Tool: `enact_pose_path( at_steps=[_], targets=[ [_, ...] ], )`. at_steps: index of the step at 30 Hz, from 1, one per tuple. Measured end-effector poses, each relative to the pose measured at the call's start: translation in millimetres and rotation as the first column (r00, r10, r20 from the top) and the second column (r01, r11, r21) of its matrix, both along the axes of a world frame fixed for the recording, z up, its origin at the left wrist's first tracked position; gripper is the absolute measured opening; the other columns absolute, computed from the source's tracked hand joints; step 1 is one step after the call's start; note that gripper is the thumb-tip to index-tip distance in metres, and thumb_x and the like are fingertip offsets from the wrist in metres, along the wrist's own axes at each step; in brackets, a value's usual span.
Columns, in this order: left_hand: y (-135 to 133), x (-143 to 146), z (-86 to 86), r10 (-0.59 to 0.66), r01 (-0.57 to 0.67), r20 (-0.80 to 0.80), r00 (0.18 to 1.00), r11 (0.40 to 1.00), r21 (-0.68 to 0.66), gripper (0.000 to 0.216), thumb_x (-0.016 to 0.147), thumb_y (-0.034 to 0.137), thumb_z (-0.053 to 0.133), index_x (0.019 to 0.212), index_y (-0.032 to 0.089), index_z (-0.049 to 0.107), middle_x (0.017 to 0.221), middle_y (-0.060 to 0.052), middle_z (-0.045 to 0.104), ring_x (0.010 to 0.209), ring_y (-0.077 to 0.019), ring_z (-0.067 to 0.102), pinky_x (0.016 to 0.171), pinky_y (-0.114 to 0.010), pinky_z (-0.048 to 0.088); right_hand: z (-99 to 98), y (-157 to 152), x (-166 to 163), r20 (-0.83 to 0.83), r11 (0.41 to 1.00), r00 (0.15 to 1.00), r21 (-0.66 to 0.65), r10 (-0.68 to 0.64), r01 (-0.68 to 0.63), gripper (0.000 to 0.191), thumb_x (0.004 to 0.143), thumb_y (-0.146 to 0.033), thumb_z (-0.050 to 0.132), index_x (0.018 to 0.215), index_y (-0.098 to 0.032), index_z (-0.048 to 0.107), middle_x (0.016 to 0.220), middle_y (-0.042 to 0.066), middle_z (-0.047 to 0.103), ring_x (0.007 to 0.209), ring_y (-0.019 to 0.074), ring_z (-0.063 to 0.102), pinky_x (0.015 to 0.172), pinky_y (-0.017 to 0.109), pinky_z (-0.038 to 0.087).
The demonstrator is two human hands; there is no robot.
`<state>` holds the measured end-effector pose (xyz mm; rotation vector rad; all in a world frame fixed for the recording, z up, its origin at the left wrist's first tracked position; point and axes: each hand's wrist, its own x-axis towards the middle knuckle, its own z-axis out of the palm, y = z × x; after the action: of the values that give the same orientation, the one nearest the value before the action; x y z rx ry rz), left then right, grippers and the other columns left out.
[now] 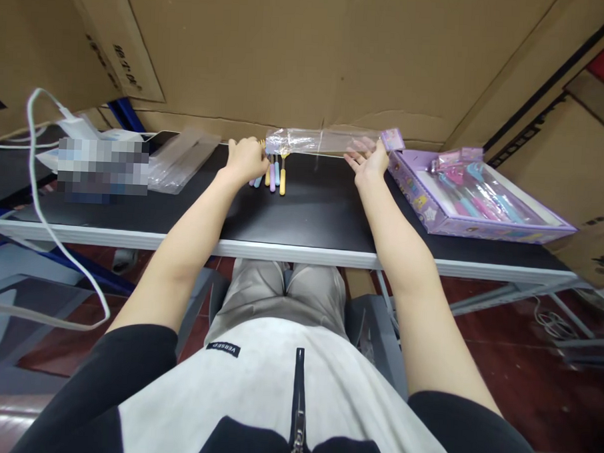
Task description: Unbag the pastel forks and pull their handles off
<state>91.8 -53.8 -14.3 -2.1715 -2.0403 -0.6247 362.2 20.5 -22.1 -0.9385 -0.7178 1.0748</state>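
A long clear plastic bag (pixel 330 141) stretches sideways between my hands at the back of the black table. My right hand (pixel 373 165) has the bag's right end by its purple printed header (pixel 392 139), palm partly turned up, some fingers spread. My left hand (pixel 245 160) is closed, knuckles up, near the bag's left end; what its fingertips grip is hidden. Beside it, under the bag, lie several small forks (pixel 282 180) with yellow, purple and blue handles and gold-coloured heads. Part of this group is covered by my left hand.
A purple box (pixel 487 229) at the right holds bagged pink and blue items (pixel 488 191). Clear plastic bags (pixel 182 161) lie to the left, beside a white device, partly blurred out, with a white cable (pixel 56 236). Cardboard (pixel 309 60) walls the table's back.
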Motion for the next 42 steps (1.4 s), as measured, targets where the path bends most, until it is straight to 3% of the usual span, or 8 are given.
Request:
enact_pose_path(
  at_steps=[3, 7, 10, 13, 19, 26, 34, 42],
  targets=[
    [10.5, -6.4, -3.4, -0.028, 0.019, 0.325, 0.945, 0.999, 0.029, 0.020, 0.091, 0.026, 0.057, 0.089, 0.015, 0.073, 0.100, -0.014, 0.075, 0.110, -0.0329, 0.065, 0.102, -0.043, 0.047, 2.5, -4.8, -6.7, 0.004, 0.999, 1.000, -0.038, 0.030, -0.030, 0.042, 0.103, -0.052, 0.040, 0.110, -0.019, 0.065, 0.081, 0.000, 0.064, 0.060, 0.0081, 0.059, 0.063, 0.025, 0.060],
    [13.3, 7.3, -7.8, -0.150, 0.191, 0.712, 0.686, 0.981, 0.022, 0.026, 0.100, 0.029, 0.051, 0.087, 0.014, 0.068, 0.086, -0.010, 0.075, 0.087, -0.0201, 0.070, 0.083, -0.029, 0.053, 2.5, -18.9, -28.0, 0.089, 0.970, 0.969, -0.097, 0.232, -0.224, 0.032, 0.102, -0.043, 0.047, 0.093, -0.018, 0.064, 0.060, -0.005, 0.054, 0.045, 0.0065, 0.047, 0.054, 0.020, 0.053],
    [6.6, 24.9, -6.3, -0.162, 0.327, 0.843, 0.512, 0.945, -0.017, 0.033, 0.106, 0.037, 0.048, 0.094, 0.013, 0.066, 0.081, -0.009, 0.074, 0.074, -0.0148, 0.070, 0.075, -0.024, 0.054, -1.1, -33.1, -49.0, 0.197, 0.918, 0.897, -0.104, 0.396, -0.382, 0.027, 0.098, -0.043, 0.059, 0.083, -0.020, 0.060, 0.051, -0.007, 0.046, 0.040, 0.0076, 0.041, 0.048, 0.021, 0.050],
    [0.2, 36.2, -5.0, -0.150, 0.425, 0.891, 0.429, 0.904, -0.052, 0.038, 0.107, 0.045, 0.049, 0.097, 0.013, 0.066, 0.077, -0.008, 0.073, 0.069, -0.0149, 0.071, 0.070, -0.024, 0.055, -6.7, -47.1, -67.0, 0.274, 0.867, 0.825, -0.087, 0.494, -0.490, 0.028, 0.094, -0.041, 0.067, 0.078, -0.021, 0.056, 0.050, -0.007, 0.046, 0.040, 0.0081, 0.043, 0.046, 0.022, 0.048],
    [2.5, 38.5, -13.6, -0.156, 0.386, 0.900, 0.407, 0.922, -0.015, 0.020, 0.099, 0.024, 0.058, 0.082, 0.015, 0.064, 0.072, -0.004, 0.070, 0.065, -0.0135, 0.067, 0.068, -0.024, 0.053, -9.9, -67.6, -81.0, 0.319, 0.763, 0.698, -0.168, 0.641, -0.624, 0.037, 0.089, -0.038, 0.075, 0.070, -0.021, 0.048, 0.046, -0.008, 0.044, 0.035, 0.0062, 0.036, 0.034, 0.019, 0.034],
    [8.5, 37.6, -17.5, -0.133, 0.343, 0.902, 0.411, 0.939, -0.017, 0.014, 0.092, 0.022, 0.055, 0.083, 0.015, 0.065, 0.076, -0.005, 0.070, 0.069, -0.0161, 0.070, 0.069, -0.026, 0.054, -15.7, -63.6, -82.0, 0.419, 0.920, 0.836, 0.005, 0.354, -0.393, 0.038, 0.084, -0.033, 0.082, 0.081, -0.024, 0.045, 0.064, -0.007, 0.057, 0.049, 0.0083, 0.055, 0.041, 0.017, 0.043],
    [9.0, 40.5, -19.0, -0.133, 0.320, 0.911, 0.390, 0.947, 0.002, 0.015, 0.093, 0.024, 0.052, 0.083, 0.018, 0.062, 0.075, -0.003, 0.068, 0.070, -0.0163, 0.069, 0.070, -0.027, 0.055, -19.0, -59.0, -76.9, 0.405, 0.923, 0.867, 0.120, 0.290, -0.365, 0.038, 0.081, -0.026, 0.083, 0.084, -0.026, 0.046, 0.066, -0.008, 0.052, 0.060, 0.0102, 0.060, 0.050, 0.019, 0.052],
    [5.4, 41.5, -16.7, -0.097, 0.332, 0.937, 0.335, 0.943, -0.021, 0.012, 0.090, 0.019, 0.055, 0.080, 0.018, 0.060, 0.074, -0.003, 0.068, 0.066, -0.0149, 0.067, 0.065, -0.025, 0.054, -18.7, -61.1, -78.5, 0.442, 0.899, 0.836, 0.129, 0.325, -0.418, 0.018, 0.083, -0.026, 0.078, 0.097, -0.022, 0.067, 0.073, -0.003, 0.062, 0.069, 0.0118, 0.064, 0.054, 0.019, 0.056]
  ],
)
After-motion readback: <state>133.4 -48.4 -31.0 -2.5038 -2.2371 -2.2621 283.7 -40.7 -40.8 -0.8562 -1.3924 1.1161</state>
